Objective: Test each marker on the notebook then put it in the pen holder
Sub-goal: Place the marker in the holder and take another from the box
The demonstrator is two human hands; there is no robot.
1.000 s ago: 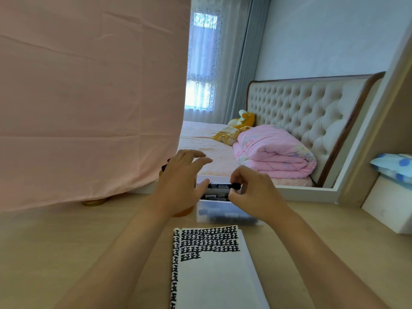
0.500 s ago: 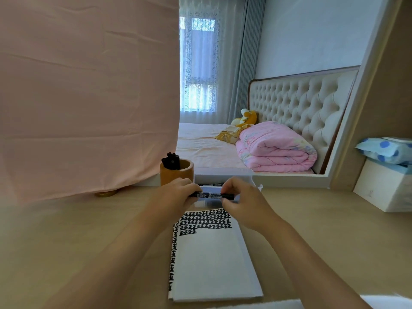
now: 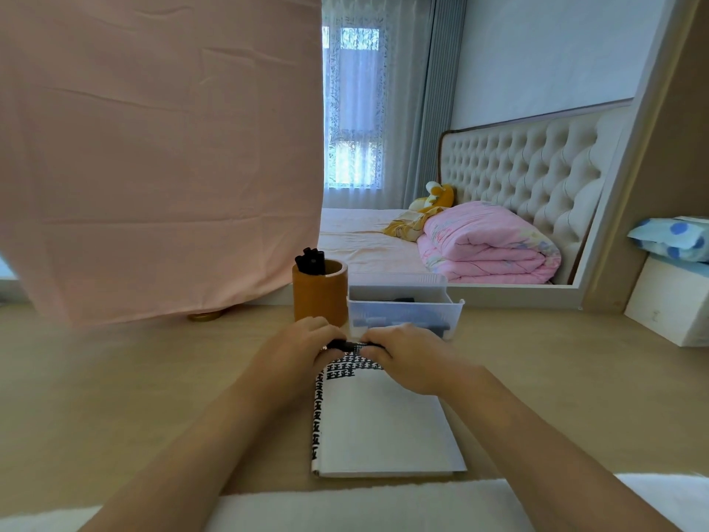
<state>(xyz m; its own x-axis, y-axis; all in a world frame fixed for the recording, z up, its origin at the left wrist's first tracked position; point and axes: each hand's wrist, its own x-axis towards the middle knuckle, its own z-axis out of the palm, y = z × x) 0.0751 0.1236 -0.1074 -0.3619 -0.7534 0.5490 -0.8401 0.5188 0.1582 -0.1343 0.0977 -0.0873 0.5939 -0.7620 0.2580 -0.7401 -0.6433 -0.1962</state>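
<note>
A black marker (image 3: 351, 345) lies level between my two hands, just above the top edge of the white notebook (image 3: 383, 424). My left hand (image 3: 297, 349) grips its left end and my right hand (image 3: 408, 353) grips its right end. Rows of black marks cover the notebook's top and left margin. Behind my left hand stands the brown pen holder (image 3: 320, 293) with several black markers (image 3: 311, 261) in it. A clear plastic bin (image 3: 403, 309) to its right holds more dark markers.
A pink cloth (image 3: 153, 155) hangs over the desk's back left. A white box (image 3: 667, 301) with a blue dotted packet on top stands at the right. A mirror behind the desk reflects a bed. White fabric lies along the near edge.
Both hands came down from the bin toward the notebook's top edge, carrying the marker. My left hand left the pen holder and took the marker's left end. The camera tilted, uncovering holder and bin.
</note>
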